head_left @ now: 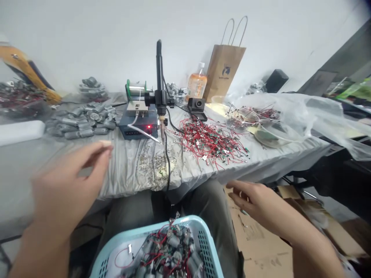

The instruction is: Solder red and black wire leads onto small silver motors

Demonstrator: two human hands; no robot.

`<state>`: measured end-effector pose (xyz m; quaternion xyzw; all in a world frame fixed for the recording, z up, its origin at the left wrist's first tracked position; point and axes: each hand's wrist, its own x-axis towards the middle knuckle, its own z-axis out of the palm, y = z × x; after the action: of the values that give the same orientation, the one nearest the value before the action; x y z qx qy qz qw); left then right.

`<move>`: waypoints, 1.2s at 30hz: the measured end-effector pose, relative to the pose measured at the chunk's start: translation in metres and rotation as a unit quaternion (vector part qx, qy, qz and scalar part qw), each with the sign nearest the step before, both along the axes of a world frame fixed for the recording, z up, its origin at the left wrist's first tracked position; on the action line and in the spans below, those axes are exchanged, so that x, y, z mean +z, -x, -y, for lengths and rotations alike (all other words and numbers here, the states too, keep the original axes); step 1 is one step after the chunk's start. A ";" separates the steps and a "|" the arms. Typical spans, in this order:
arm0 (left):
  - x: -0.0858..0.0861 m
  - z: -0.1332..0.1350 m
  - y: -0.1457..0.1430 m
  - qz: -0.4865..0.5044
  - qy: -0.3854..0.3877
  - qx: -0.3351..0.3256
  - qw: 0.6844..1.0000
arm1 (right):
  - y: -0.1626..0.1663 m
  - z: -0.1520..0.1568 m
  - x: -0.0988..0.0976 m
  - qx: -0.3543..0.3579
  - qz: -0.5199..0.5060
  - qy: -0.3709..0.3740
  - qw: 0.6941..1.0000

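My left hand [68, 185] hovers blurred over the left part of the grey-covered table [127, 170], fingers stretched toward a pile of small grey motors [84, 119]; it holds nothing I can see. My right hand [255, 200] is below the table's front edge, above cardboard on the floor [261, 239], its fingers loosely extended and apart. A light blue basket [199, 231] of motors with red wires rests on my lap. A soldering stand [159, 92] with a blue base box [139, 125] stands mid-table, next to a heap of red wires [211, 141].
A solder spool [136, 88], a small black camera [198, 106], a drink bottle [197, 83] and a brown paper bag [223, 69] stand at the back. Clear plastic sheeting [304, 112] and dishes of parts lie at right. Silver metal bits [153, 166] are scattered near the front edge.
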<state>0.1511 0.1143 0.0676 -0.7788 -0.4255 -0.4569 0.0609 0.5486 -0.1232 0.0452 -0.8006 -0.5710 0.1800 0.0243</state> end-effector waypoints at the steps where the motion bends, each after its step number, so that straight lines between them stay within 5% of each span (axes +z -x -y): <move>1: 0.004 0.006 0.000 0.001 0.004 -0.025 1.000 | 0.015 -0.005 0.016 0.032 -0.011 -0.027 0.999; 4: 0.008 0.035 0.007 -0.061 0.066 -0.128 0.988 | 0.063 -0.022 0.041 0.141 -0.016 -0.108 0.984; 8: -0.024 0.081 0.040 -0.179 0.146 -0.246 0.941 | 0.104 -0.035 0.013 0.242 -0.043 0.002 0.969; 13: -0.106 0.107 0.089 -0.186 0.343 -0.150 0.908 | 0.104 -0.026 -0.054 0.179 -0.007 0.040 0.983; 17: -0.142 0.111 0.096 -0.158 0.392 -0.144 0.895 | 0.099 -0.005 -0.065 0.149 -0.018 0.065 0.987; 25: -0.139 0.094 0.067 -0.095 0.382 -0.147 0.907 | 0.084 0.007 -0.037 0.118 -0.018 0.023 0.993; 36: -0.127 0.031 0.027 -0.158 0.413 -0.128 0.888 | 0.064 -0.051 -0.046 0.062 0.003 -0.079 0.995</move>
<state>0.1236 0.0830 -0.0592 -0.8431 -0.4573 -0.1150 -0.2586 0.4847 -0.0724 -0.0009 -0.7597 -0.6320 0.1334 0.0749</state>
